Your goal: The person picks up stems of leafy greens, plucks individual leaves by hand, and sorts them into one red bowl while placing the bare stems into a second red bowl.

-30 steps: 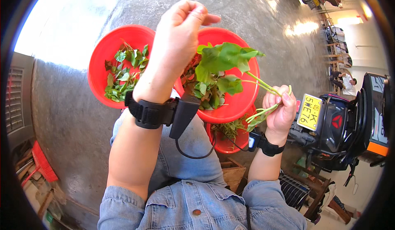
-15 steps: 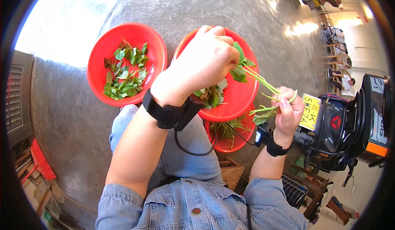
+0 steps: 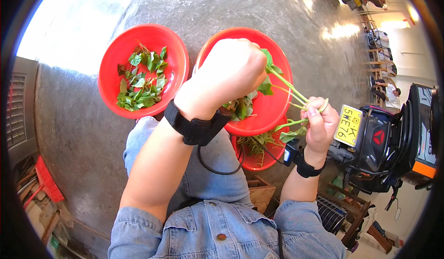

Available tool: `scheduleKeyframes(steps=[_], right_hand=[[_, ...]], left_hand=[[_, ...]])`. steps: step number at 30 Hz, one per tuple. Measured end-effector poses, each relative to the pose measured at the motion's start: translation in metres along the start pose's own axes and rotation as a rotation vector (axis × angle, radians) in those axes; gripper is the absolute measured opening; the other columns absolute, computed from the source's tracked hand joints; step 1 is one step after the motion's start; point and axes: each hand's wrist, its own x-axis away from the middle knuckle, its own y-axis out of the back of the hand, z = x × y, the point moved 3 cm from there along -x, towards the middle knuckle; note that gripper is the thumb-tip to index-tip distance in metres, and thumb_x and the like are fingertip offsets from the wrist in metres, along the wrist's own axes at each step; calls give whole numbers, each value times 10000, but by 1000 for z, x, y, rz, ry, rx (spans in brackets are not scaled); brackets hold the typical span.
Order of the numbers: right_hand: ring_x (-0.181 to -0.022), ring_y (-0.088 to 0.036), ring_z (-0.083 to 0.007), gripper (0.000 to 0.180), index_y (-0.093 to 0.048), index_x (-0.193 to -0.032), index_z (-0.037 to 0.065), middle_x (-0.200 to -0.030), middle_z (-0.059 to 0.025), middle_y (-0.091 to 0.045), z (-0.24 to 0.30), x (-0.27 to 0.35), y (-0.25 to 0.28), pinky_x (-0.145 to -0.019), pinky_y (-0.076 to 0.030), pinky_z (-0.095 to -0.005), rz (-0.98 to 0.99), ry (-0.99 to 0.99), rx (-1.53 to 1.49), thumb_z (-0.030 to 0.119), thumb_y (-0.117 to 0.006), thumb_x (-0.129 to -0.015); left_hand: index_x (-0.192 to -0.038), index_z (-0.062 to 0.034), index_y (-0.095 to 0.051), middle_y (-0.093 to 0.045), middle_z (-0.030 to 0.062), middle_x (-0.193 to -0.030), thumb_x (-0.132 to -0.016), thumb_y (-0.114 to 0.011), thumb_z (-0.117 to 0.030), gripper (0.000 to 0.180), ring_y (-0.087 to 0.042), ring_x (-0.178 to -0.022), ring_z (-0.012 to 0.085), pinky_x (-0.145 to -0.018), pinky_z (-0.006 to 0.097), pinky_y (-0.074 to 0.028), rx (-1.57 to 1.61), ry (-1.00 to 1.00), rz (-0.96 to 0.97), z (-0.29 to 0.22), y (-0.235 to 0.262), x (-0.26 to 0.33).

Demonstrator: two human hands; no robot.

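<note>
My left hand (image 3: 238,67) is closed with its back up over the middle red bowl (image 3: 274,115). It grips the leafy end of some green stems (image 3: 290,88); its fingertips are hidden behind the knuckles. My right hand (image 3: 320,124) holds the other end of those stems, thumb pressed on them, right of the bowl. A few broad leaves (image 3: 273,68) stick out beside my left knuckles, and another leaf (image 3: 292,135) hangs below my right hand. Loose green leaves (image 3: 241,108) lie in the middle bowl, partly covered by my left wrist.
To the left stands another red bowl (image 3: 108,81) holding picked leaves (image 3: 138,97). A third red bowl (image 3: 252,165) with thin stems (image 3: 259,145) sits partly under the middle one. A motorbike (image 3: 379,141) is close to my right hand. A red broom (image 3: 47,180) lies at far left.
My left hand has dipped slightly, its fingers curling further under. My right hand has shifted a little right, and the stems between the hands are spread differently.
</note>
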Motion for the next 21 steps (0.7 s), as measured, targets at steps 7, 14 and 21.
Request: scheduleKeyframes(steps=[7,14,21], right_hand=[[-503,-421,-75,163,-499,-654,-7,-575,-27,-484,-2,7,-11,-478,-314,-220,-40,21,-25,33,-505,-812],[-378,-297,-98,250,-366,-633,94,-490,-14,-358,-22,6,20,-358,-253,-242,-177,-120,-639,191,-458,-845],[-372,-259,-90,275,-366,-631,111,-466,2,-320,-27,6,22,-351,-225,-240,-129,-168,-843,234,-470,-854]], left_hand=[[-753,34,-667,-630,83,-677,-766,-601,-108,157,-576,-566,126,-544,247,-464,887,824,-88,34,9,1],[-856,11,-673,-641,49,-714,-850,-599,-156,182,-579,-649,80,-584,216,-483,746,723,-361,57,42,1],[-896,-19,-686,-623,-4,-672,-849,-622,-139,145,-532,-573,41,-533,190,-438,442,388,-325,29,46,-5]])
